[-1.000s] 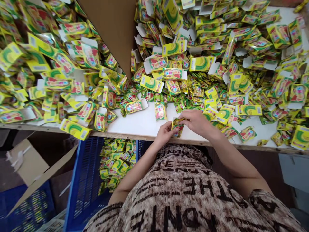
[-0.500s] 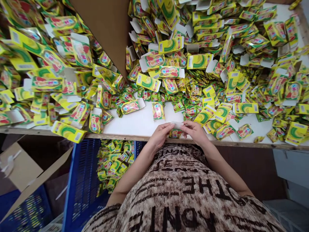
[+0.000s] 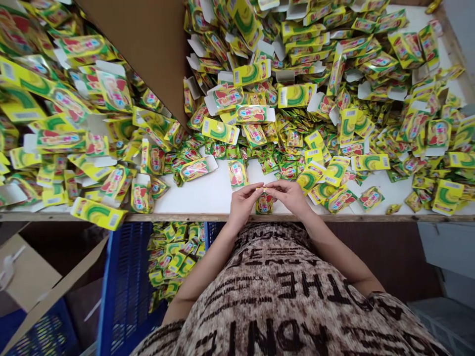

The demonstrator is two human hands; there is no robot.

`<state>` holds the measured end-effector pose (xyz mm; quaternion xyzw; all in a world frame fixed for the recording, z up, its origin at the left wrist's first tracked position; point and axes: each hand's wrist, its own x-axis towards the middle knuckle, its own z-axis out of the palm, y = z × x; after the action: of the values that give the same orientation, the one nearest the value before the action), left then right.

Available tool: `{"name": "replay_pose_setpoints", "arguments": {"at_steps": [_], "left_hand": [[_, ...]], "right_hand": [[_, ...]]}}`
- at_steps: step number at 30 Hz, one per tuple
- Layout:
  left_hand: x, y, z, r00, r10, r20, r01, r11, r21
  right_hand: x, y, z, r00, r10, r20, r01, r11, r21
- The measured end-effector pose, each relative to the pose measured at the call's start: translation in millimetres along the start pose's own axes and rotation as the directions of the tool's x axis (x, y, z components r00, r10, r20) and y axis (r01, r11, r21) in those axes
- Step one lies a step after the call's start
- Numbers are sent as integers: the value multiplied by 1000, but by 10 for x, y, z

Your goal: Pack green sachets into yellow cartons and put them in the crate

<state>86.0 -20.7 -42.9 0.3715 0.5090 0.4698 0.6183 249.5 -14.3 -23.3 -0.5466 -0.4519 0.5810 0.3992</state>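
Observation:
A small yellow-green candy box (image 3: pixel 264 204) stands at the table's front edge, its printed front partly showing between my hands. My left hand (image 3: pixel 243 203) pinches the box's upper end from the left, fingers closed. From the other side my right hand (image 3: pixel 291 198) does the same, its fingertips meeting the left ones over the top edge. The fingers hide most of that end, including any flap. Just beyond the hands, another candy box (image 3: pixel 237 173) lies on the white tabletop (image 3: pixel 200 195). Small green candy sachets (image 3: pixel 287 170) are heaped behind and to the right.
Piles of boxes with open white flaps (image 3: pixel 297 94) cover the back and right. A brown cardboard sheet (image 3: pixel 148 54) divides them from another heap (image 3: pixel 70 133) at left. Below the wooden table edge (image 3: pixel 185 217), a blue crate (image 3: pixel 124 277) holds filled-looking yellow boxes (image 3: pixel 176 252).
The white flap at the box's top has gone from sight under my fingers, and more of the printed front shows. My hands have drawn closer together; the view has shifted slightly.

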Motion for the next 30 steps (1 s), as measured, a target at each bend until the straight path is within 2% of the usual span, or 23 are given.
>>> {"name": "replay_pose_setpoints", "arguments": {"at_steps": [5, 9, 12, 14, 17, 19, 22, 23, 24, 27, 30], "left_hand": [[95, -30, -59, 997, 33, 72, -39, 996, 83], [135, -24, -148, 975, 152, 164, -183, 964, 195], [117, -6, -203, 929, 296, 225, -352, 893, 280], [91, -3, -224, 898, 347, 269, -423, 850, 314], [47, -16, -227, 871, 362, 332, -467, 822, 327], [24, -26, -217, 857, 363, 366, -487, 805, 340], [13, -33, -209, 838, 355, 414, -511, 777, 367], [15, -35, -210, 829, 350, 436, -518, 774, 364], [18, -41, -210, 820, 343, 459, -523, 775, 355], [28, -77, -196, 799, 326, 505, -524, 790, 319], [17, -106, -147, 807, 309, 503, -512, 789, 338]], "right_hand": [[8, 4, 6, 999, -14, -50, 13, 999, -39], [6, 44, -60, 989, -146, 11, 146, 980, -135], [-46, 95, -89, 936, -347, 49, 345, 887, -307], [-119, 130, -83, 889, -451, 84, 444, 800, -404], [-225, 150, -84, 837, -521, 166, 532, 705, -469], [-198, 109, -151, 822, -517, 238, 563, 679, -471], [141, -51, -413, 832, -427, 355, 554, 683, -477], [333, -120, -536, 856, -402, 325, 517, 671, -532], [550, -188, -667, 890, -399, 219, 441, 635, -635], [1201, -340, -1000, 945, -328, -17, 140, 451, -881], [1615, -374, -1115, 947, -318, -40, 103, 422, -901]]}}
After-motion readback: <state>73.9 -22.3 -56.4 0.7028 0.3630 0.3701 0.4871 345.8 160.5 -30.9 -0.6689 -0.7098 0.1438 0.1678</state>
